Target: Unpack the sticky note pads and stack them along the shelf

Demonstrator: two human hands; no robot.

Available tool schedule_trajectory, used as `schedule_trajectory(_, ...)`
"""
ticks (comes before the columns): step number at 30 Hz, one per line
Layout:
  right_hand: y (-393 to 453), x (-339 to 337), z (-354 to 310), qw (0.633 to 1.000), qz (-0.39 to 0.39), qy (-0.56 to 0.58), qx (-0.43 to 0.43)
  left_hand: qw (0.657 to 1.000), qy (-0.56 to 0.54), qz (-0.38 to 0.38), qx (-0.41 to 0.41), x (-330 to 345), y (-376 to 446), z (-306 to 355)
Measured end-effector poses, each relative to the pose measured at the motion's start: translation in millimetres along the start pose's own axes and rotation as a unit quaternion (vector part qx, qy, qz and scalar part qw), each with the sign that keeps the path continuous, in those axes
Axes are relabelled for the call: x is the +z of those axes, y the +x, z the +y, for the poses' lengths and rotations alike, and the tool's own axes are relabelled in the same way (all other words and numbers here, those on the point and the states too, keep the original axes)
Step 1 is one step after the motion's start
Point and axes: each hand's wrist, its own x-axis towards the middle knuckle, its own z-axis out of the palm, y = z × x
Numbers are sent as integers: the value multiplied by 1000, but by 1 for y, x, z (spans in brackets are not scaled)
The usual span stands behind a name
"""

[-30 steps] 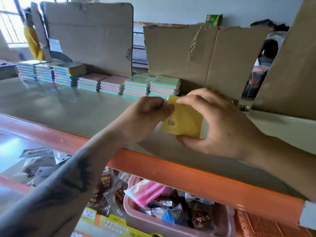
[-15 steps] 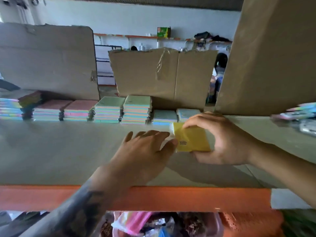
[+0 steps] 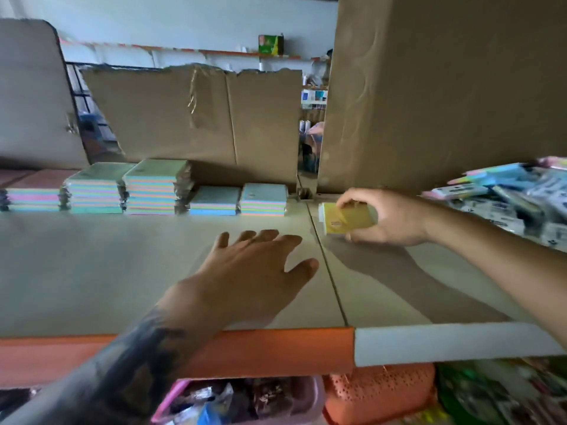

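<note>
Sticky note pad (image 3: 346,218), the yellow one, is pinched in the person's right hand (image 3: 385,217): fingers curled over the top edge, thumb tucked underneath, holding it low over the shelf (image 3: 122,271), just right of the seam between the two boards. Can't tell if its bottom edge is actually touching the board or hovering a hair above. There's some small print on the yellow face, way too tiny to read.

Left hand (image 3: 256,271) is holding nothing, fingers spread out and pretty straight, palm down over the shelf a bit nearer the front edge. Whether it's resting on the surface or floating over it, no idea.

Behind the hands, a row of pastel pads (image 3: 153,188) runs along the back against the cardboard (image 3: 196,118), taller piles on the left, two short piles (image 3: 237,200) at the right end, near the yellow pad but apart from it. The row is cut off at the left edge.

Far right there's a blurry heap of wrapped packs (image 3: 506,194), also cut off. Under the shelf, bins (image 3: 380,394) of stuff, too smeared to make out.
</note>
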Motion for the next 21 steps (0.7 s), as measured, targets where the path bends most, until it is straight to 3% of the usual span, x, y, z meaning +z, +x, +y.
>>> schedule_trajectory(5, 40, -1, 27, 999, -31, -24, 26, 999, -4, -30, -43, 15, 10, 11)
schedule_trajectory(9, 48, 15, 38, 1000, -3, -4, 16, 997, -4, -33, -65, 17, 9, 13)
schedule_trajectory(21, 52, 27, 27, 999, -5, -28, 23, 997, -13, -25, -72, 17, 8, 14)
